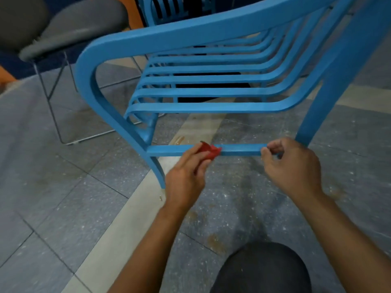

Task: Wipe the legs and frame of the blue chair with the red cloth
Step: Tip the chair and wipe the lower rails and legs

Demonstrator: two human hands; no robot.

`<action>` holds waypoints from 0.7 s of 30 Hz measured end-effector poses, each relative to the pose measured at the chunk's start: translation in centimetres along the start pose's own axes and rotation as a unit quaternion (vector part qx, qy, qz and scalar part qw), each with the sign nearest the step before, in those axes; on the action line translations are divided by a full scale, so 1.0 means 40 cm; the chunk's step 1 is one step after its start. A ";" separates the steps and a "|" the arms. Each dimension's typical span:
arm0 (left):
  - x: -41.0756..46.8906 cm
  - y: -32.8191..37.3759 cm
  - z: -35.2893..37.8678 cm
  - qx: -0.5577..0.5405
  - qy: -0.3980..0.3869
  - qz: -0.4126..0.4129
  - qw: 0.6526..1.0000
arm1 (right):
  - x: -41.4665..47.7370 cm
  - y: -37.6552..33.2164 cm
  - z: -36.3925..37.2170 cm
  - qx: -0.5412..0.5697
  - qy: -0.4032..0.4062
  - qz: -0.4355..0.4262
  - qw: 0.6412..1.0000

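Dim, even indoor light; soft shadows on floor; wide-angle bending at edges; slight overall blur.

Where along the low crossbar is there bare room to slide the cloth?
Bare bar runs from the left leg to the red cloth; a shorter bare stretch lies between cloth and right hand. The right end is crowded by that hand's grip; left hand holds the cloth.

Floor: grey speckled tiles w/ a pale strip. Blue chair leg stands on it; grey chair beyond at left.
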State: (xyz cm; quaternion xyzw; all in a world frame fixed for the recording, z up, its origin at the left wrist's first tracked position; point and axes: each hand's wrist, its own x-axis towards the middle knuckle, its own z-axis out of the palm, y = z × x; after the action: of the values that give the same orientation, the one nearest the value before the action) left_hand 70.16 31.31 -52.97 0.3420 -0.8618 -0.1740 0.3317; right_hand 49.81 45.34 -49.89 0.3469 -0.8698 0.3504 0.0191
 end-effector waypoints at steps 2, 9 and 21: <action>0.017 -0.069 -0.050 0.031 0.049 -0.064 0.996 | -0.003 -0.026 0.019 0.009 -0.024 -0.011 1.000; 0.013 -0.111 -0.031 0.036 0.073 -0.102 0.991 | -0.014 -0.125 0.090 0.008 -0.087 -0.081 0.993; -0.025 -0.111 -0.073 0.001 0.134 -0.126 0.983 | -0.023 -0.178 0.139 -0.011 -0.107 -0.126 0.986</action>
State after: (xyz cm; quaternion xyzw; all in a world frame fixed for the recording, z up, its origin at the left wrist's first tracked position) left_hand 74.82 28.65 -53.65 0.4682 -0.7598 -0.1656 0.4195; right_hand 56.08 38.76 -50.09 0.4890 -0.8198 0.2967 -0.0266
